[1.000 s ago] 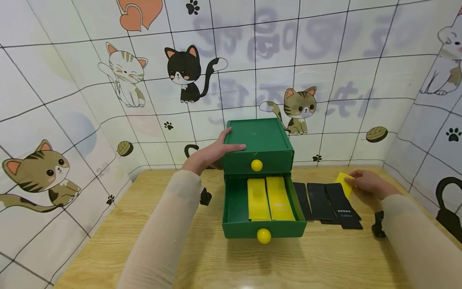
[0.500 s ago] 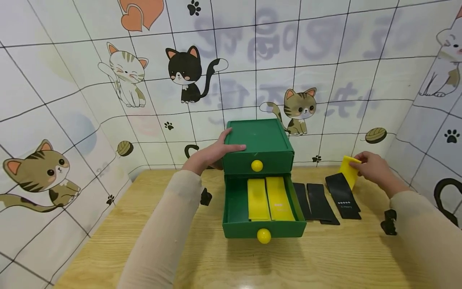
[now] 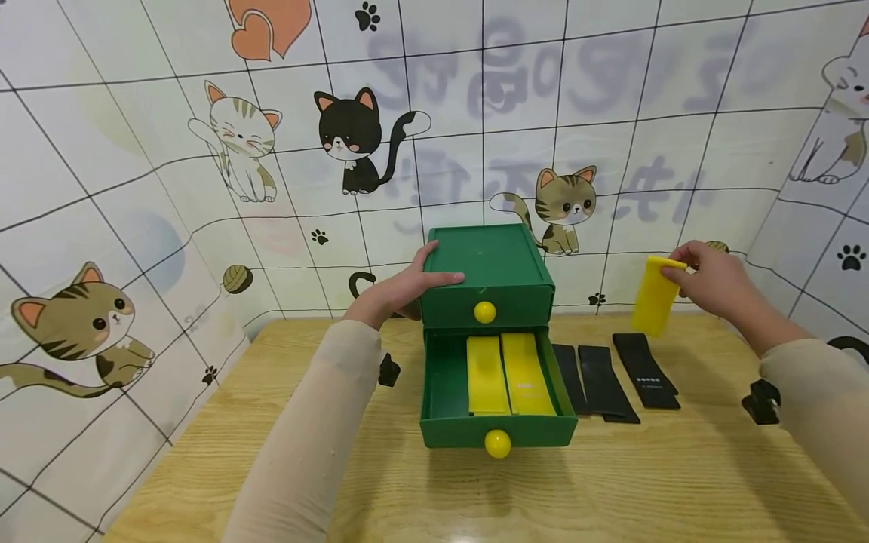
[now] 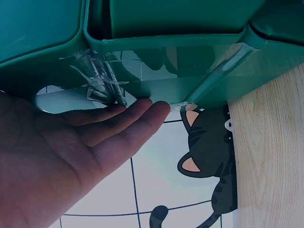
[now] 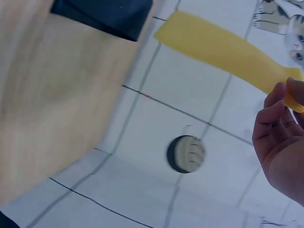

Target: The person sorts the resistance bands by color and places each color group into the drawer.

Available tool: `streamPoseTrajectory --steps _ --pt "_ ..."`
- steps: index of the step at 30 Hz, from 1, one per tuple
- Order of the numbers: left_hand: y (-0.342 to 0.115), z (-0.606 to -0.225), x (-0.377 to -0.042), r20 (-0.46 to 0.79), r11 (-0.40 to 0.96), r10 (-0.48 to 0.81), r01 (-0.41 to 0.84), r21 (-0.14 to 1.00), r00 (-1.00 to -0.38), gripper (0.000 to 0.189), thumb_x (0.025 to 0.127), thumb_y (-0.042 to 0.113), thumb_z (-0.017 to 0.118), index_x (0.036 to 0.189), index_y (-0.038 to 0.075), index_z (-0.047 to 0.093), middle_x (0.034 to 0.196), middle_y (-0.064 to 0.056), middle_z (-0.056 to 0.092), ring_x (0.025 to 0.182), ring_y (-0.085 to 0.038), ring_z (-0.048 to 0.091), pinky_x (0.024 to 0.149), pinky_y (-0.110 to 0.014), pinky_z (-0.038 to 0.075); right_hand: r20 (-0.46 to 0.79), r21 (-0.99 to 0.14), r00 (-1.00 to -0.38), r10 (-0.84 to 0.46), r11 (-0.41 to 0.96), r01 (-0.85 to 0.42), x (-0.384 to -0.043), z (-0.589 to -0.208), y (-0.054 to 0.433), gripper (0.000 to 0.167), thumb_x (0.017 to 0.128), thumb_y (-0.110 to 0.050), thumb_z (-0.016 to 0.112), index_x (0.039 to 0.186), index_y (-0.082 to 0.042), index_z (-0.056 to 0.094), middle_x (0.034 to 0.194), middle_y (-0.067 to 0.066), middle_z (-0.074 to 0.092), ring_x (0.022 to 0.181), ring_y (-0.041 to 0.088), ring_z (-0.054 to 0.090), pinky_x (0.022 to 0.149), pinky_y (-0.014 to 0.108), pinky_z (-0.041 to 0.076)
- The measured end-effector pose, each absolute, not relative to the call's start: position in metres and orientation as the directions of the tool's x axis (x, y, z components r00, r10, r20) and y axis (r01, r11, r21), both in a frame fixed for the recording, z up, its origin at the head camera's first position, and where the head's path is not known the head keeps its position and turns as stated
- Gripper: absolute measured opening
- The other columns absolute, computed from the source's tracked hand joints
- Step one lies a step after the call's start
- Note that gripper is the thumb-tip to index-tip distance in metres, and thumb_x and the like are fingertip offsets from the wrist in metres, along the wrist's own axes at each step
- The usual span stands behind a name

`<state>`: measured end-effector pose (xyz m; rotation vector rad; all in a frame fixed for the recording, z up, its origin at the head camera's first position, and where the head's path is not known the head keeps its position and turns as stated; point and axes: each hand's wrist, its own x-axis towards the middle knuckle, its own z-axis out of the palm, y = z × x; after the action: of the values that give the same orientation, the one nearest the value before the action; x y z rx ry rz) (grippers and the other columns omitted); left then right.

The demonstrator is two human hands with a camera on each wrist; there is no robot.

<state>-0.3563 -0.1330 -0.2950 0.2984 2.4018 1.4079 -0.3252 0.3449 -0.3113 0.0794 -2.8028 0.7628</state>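
Observation:
In the head view my right hand (image 3: 716, 283) pinches one end of a yellow resistance band (image 3: 653, 302), which hangs down above the table. The right wrist view shows this flat band stretching out from my thumb and fingertips. My left hand (image 3: 400, 286) rests on the left of a green two-drawer box (image 3: 487, 256), thumb on the top. In the left wrist view its straight fingers (image 4: 128, 133) lie along the taped green side. The lower drawer (image 3: 458, 432) is pulled out, with two folded yellow bands (image 3: 485, 377) inside, side by side.
Folded black resistance bands (image 3: 604, 385) lie right of the drawer; another black band (image 3: 646, 373), printed with white marks, lies farther right. Yellow knobs (image 3: 498, 443) stick out from the drawer fronts. A cat-printed wall covering (image 3: 448, 151) stands behind the wooden table (image 3: 326, 452).
My right hand has lifted the yellow band up and away from the black bands. The rightmost black band has shifted and now lies apart from the others. My left hand stays put.

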Motion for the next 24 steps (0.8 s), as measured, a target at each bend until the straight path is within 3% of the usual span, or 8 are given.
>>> streamPoseTrajectory --steps 3,13,24 --pt "-0.133 -0.295 -0.357 -0.179 0.487 0.346 0.013 0.873 -0.921 0.104 0.095 0.059 0.071 0.167 0.054 -0.004 0.182 -0.007 0.002 0.155 -0.045 0.040 0.113 -0.072 0.046 0.267 -0.482 -0.964 0.003 0.866 -0.131 -0.318 -0.295 0.333 0.043 0.112 -0.030 0.055 0.129 0.008 0.049 0.129 0.040 0.055 0.085 0.038 0.067 0.061 0.033 0.050" --pt "-0.134 -0.296 -0.355 -0.174 0.479 0.347 0.014 0.878 -0.922 0.104 0.095 0.060 0.071 0.166 0.055 -0.004 0.181 -0.008 0.003 0.154 -0.046 0.040 0.114 -0.071 0.046 0.279 -0.470 -0.955 -0.098 0.853 -0.225 -0.283 -0.250 0.279 0.038 0.110 -0.029 0.060 0.132 0.000 0.052 0.138 0.030 0.053 0.088 0.032 0.067 0.060 0.029 0.047" --pt "-0.133 -0.295 -0.354 -0.179 0.476 0.351 0.011 0.880 -0.919 0.105 0.096 0.057 0.071 0.167 0.053 -0.006 0.182 -0.007 0.001 0.154 -0.046 0.040 0.115 -0.071 0.045 0.317 -0.512 -0.931 -0.182 0.793 -0.330 -0.241 -0.229 0.218 0.027 0.108 -0.023 0.065 0.128 -0.006 0.056 0.134 0.023 0.060 0.091 0.030 0.069 0.061 0.029 0.048"
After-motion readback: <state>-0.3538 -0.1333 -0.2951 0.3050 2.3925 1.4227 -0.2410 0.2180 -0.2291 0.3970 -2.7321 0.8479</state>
